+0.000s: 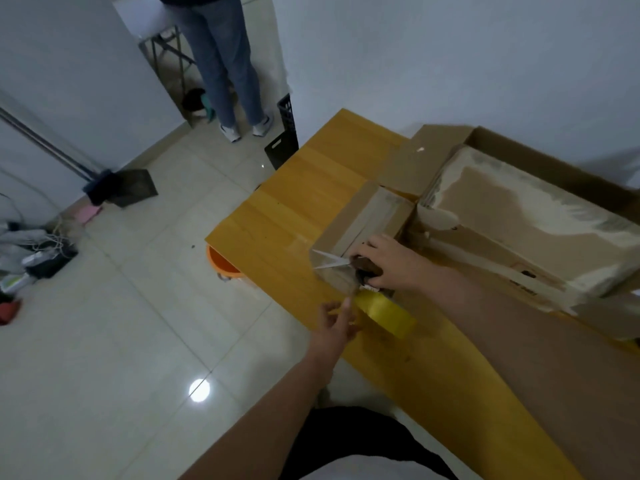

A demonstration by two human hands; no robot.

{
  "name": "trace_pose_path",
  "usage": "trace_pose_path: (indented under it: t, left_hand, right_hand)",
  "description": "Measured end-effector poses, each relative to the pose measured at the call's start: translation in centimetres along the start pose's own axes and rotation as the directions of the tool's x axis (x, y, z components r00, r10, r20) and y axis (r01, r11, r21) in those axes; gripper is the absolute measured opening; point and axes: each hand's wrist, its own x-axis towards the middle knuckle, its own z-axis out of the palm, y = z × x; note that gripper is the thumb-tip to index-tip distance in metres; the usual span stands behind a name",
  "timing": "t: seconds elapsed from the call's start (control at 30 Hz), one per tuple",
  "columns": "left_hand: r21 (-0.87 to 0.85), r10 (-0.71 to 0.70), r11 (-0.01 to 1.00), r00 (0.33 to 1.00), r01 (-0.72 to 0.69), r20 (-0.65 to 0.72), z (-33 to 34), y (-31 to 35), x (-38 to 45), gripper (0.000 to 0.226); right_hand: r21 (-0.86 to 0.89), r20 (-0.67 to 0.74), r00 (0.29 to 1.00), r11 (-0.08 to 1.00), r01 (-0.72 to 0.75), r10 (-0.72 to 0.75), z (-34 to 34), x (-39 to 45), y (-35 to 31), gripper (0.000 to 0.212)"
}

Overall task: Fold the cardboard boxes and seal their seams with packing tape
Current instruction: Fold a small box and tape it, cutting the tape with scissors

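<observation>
Right grip (384, 263) holds open scissors (332, 263) at the small box (360, 220); left grip (337, 318) pinches taut tape (351, 292). Slack tape could fold and stick.

Matt brown cardboard box (360, 220), glossy yellow tape roll (384, 315), smooth wooden table (304, 202), shiny floor tiles (138, 323).

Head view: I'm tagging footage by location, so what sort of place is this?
Probably a plain room used as a makeshift packing space, not a warehouse: a wooden table bearing cardboard boxes, a tiled floor with cables and a dustpan, and bare white walls.
</observation>
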Motion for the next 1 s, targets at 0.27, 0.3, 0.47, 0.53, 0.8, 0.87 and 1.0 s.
trace_pose_path:
  t: [0.27, 0.3, 0.47, 0.53, 0.8, 0.87, 1.0]
  left_hand:
    - [-0.404, 0.0, 0.913, 0.989, 0.061, 0.15, 5.0, -1.2, 0.5, 0.08]
    - [-0.379, -0.001, 0.924, 0.991, 0.053, 0.137, 5.2, -1.5, 0.5, 0.077]
    - [-0.294, -0.143, 0.937, 0.974, 0.19, 0.174, 5.9, -1.2, 0.8, 0.092]
    - [-0.292, -0.192, 0.922, 0.955, 0.255, 0.227, 5.3, -0.8, 1.0, 0.106]
    - [-0.196, -0.268, 0.924, 0.922, 0.328, 0.279, 4.8, -1.0, 1.4, 0.024]
    - [-0.255, -0.252, 0.911, 0.927, 0.325, 0.279, 4.8, -1.1, 1.2, 0.022]
    - [-0.372, -0.235, 0.87, 0.936, 0.324, 0.264, 5.4, -1.7, 1.1, 0.029]
  right_hand:
    - [-0.138, -0.052, 0.998, 0.99, 0.036, -0.043, 0.0, 0.4, -0.3, 0.053]
    - [-0.143, -0.052, 0.998, 0.989, 0.033, -0.041, -0.1, 0.5, -0.4, 0.053]
    - [-0.159, -0.048, 0.998, 0.987, 0.028, -0.036, -0.3, 0.7, -0.7, 0.052]
    - [-0.161, -0.056, 0.998, 0.987, 0.027, -0.036, -0.3, 0.7, -0.7, 0.052]
    - [-0.159, -0.041, 0.999, 0.987, -0.002, -0.005, -0.3, 1.1, -0.8, 0.05]
    - [-0.143, -0.044, 0.999, 0.99, -0.009, 0.003, -0.4, 1.1, -0.9, 0.05]
    - [-0.072, -0.024, 0.999, 0.997, -0.026, 0.024, -0.7, 1.1, -1.1, 0.05]
